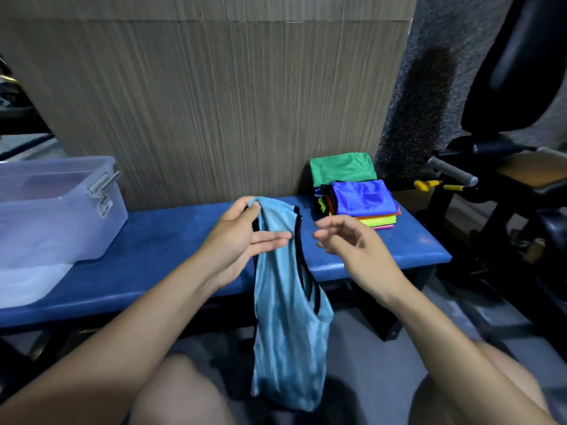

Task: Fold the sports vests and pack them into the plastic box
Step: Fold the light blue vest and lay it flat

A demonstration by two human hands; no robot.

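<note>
Knees [171,391] cropped, vest [288,332] hem blurred

A light blue vest [288,326] with black trim hangs limp and unfolded in front of the blue tabletop [171,250], its top bunched. Folded vests [362,197], blue and green uppermost, are stacked at the tabletop's right end; the translucent plastic box [58,210] stands open at its left end.

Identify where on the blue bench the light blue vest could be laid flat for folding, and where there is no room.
Free: the bench top between the plastic box and the stack of folded vests, beneath the hanging light blue vest. A narrower strip lies in front of the stack. Crowded: the left end under the box, the right rear corner under the stack.
</note>
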